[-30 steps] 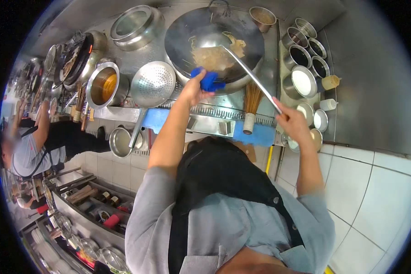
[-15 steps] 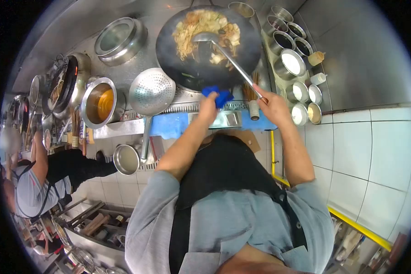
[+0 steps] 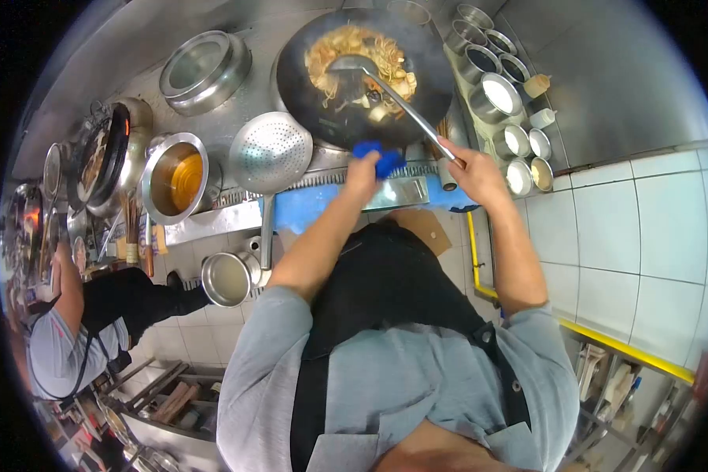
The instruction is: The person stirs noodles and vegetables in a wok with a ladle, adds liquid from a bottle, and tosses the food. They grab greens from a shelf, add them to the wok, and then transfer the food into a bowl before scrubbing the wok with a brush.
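Observation:
My left hand (image 3: 361, 176) is closed on a bunched blue cloth (image 3: 380, 160) at the near rim of a black wok (image 3: 311, 110). Whatever the cloth wraps, perhaps part of the wok, is hidden. In my right hand (image 3: 477, 176) is the handle of a long metal ladle (image 3: 405, 105), gripped with the fingers wrapped round it. The ladle's bowl rests down among stir-fried noodles (image 3: 377, 52) with pale vegetable pieces, in the far half of the wok. Light steam hangs over the food.
Left of the wok are a perforated strainer (image 3: 271, 151), a metal pot of amber liquid (image 3: 187, 181) and a lidded-looking steel pot (image 3: 204, 71). Seasoning tins (image 3: 495, 94) and squeeze bottles (image 3: 541, 118) line the right. A co-worker (image 3: 79, 338) stands at far left.
The noodles have shifted and turned within the wok, with the ladle still among them. The wok appears slightly further right and tilted differently. Both hands keep their hold; the view has shifted slightly.

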`<state>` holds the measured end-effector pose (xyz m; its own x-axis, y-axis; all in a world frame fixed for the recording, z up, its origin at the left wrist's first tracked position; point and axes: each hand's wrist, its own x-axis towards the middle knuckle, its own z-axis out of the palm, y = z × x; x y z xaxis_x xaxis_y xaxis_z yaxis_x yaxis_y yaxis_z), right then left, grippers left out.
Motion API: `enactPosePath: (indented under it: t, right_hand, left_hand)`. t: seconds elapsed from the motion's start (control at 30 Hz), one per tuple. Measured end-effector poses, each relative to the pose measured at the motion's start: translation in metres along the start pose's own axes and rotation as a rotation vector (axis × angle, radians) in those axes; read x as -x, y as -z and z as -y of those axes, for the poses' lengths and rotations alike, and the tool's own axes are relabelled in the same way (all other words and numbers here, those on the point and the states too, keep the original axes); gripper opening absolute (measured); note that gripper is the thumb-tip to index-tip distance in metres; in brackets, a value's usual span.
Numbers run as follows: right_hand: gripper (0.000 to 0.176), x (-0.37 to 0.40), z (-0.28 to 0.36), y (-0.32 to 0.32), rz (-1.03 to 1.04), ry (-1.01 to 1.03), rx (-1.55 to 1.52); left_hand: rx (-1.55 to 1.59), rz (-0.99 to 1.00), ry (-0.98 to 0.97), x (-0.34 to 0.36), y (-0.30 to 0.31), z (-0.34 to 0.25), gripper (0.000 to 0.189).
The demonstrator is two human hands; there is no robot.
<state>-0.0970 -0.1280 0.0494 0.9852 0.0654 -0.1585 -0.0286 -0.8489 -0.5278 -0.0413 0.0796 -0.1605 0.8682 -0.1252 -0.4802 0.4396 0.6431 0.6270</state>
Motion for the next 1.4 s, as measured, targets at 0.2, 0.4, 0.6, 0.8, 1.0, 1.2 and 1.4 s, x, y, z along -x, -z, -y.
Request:
enactPosePath:
  t: [0.2, 0.4, 0.6, 0.8, 1.0, 1.2, 1.4]
  right_hand:
    - [0.052, 0.069, -0.016, 0.068, 0.045, -0.011, -0.107]
    - [0.055, 0.086, 0.007, 0.101, 0.159, -0.007, 0.15]
    - [0.049, 0.009, -0.02, 0.006, -0.037, -0.022, 0.026]
    - [0.05, 0.058, -0.032, 0.059, 0.084, -0.081, -0.093]
    - [0.05, -0.009, -0.027, 0.006, -0.071, 0.105, 0.121]
    - [0.056, 0.017, -0.049, 0.008, -0.088, -0.035, -0.377]
    - [0.062, 0.04, -0.076, -0.046, -0.109, -0.075, -0.502]
  left_hand:
    - [0.011, 0.074, 0.117, 0.072, -0.011, -0.019, 0.019]
    - [0.057, 0.073, 0.115, 0.016, -0.049, -0.093, 0.019]
    - [-0.066, -0.081, 0.052, 0.023, -0.007, -0.01, 0.023]
    - [-0.03, -0.029, 0.047, 0.075, -0.03, -0.051, 0.021]
    - [-0.148, 0.009, 0.035, -0.018, -0.012, -0.061, 0.026]
    - [-0.243, 0.071, 0.101, 0.044, -0.007, -0.042, 0.029]
    - [-0.04, 0.094, 0.059, -0.046, -0.018, -0.086, 0.017]
